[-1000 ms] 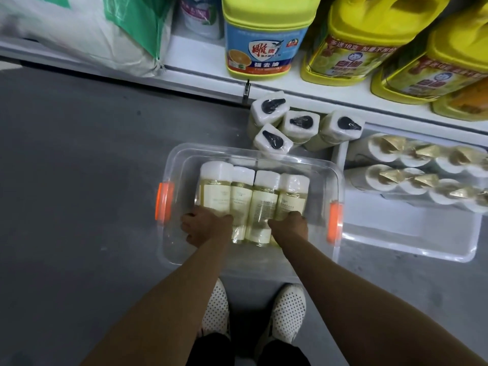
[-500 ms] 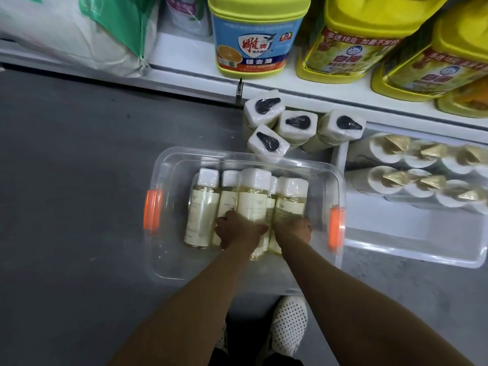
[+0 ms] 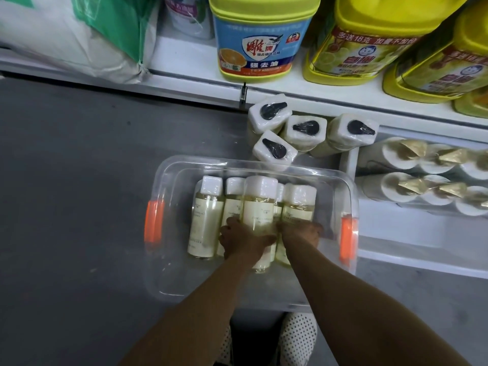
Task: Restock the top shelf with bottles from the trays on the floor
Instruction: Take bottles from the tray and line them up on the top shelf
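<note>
A clear plastic tray (image 3: 169,281) with orange handles sits on the grey floor below me. Several pale yellow bottles with white caps lie side by side in it. My left hand (image 3: 244,243) is closed around the lower part of the middle bottle (image 3: 258,204), which sits higher than its neighbours. Just to its right, my right hand (image 3: 301,233) grips the rightmost bottle (image 3: 299,203) low on its body. Two more bottles (image 3: 204,220) lie untouched at the left of the row. The top shelf is out of view.
Several white pump bottles with black tops (image 3: 276,149) stand on the floor behind the tray. A white tray (image 3: 412,249) on the right holds gold-capped white bottles (image 3: 398,154). The bottom shelf (image 3: 184,62) carries yellow detergent jugs (image 3: 361,38) and a white-green sack (image 3: 79,35). My shoes (image 3: 298,336) are below.
My left hand moved right from the leftmost bottle to the middle one and raised it above the row. My right hand stayed on the rightmost bottle. The view shifted slightly.
</note>
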The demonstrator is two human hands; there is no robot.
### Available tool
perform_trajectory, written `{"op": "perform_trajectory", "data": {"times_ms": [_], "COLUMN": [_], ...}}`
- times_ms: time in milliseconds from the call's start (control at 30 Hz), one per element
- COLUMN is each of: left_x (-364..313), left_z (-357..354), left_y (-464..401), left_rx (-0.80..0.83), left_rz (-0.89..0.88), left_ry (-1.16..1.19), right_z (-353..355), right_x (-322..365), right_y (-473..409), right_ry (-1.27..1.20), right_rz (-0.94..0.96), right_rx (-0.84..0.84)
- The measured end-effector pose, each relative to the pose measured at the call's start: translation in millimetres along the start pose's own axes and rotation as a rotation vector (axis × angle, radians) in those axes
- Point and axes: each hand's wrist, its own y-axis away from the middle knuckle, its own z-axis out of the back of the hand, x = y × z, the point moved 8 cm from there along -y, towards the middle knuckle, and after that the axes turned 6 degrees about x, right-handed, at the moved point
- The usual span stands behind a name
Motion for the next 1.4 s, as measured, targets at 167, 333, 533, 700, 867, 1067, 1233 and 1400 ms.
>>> {"op": "perform_trajectory", "data": {"times_ms": [167, 333, 533, 700, 867, 1067, 1233, 1400], "left_x": [4.2, 4.4, 13.3, 13.8, -4.5, -66.5, -97.7, -132.0], "left_z": [-1.2, -0.4, 17.4, 48.9, 93.8, 182.2, 245.1, 292.8], "left_y": [-3.7, -0.5, 23.9, 70.4, 128.2, 265.5, 365.3, 458.5], "left_rx": [0.01, 0.035, 0.082, 0.141, 0.177, 0.239, 0.218, 0.261], "left_rz": [-0.017, 0.013, 0.055, 0.03, -0.054, -0.267, -0.362, -0.469], "left_ry": [0.045, 0.086, 0.194, 0.375, 0.506, 0.502, 0.482, 0.502], "right_z": [-1.8, 12.5, 34.8, 67.8, 113.6, 193.5, 269.8, 339.7], "right_x": [0.8, 6.7, 11.7, 23.4, 48.1, 85.8, 109.6, 122.5], "right_y": [-3.9, 18.5, 55.7, 109.7, 185.9, 305.4, 402.4, 488.2], "right_ry": [0.078, 0.024, 0.042, -0.025, -0.15, -0.263, -0.345, -0.468], "right_rz": [0.031, 0.035, 0.153, 0.273, 0.374, 0.504, 0.629, 0.711], "right_rx": [0.001, -0.081, -0.038, 0.12, 0.374, 0.593, 0.628, 0.621]}}
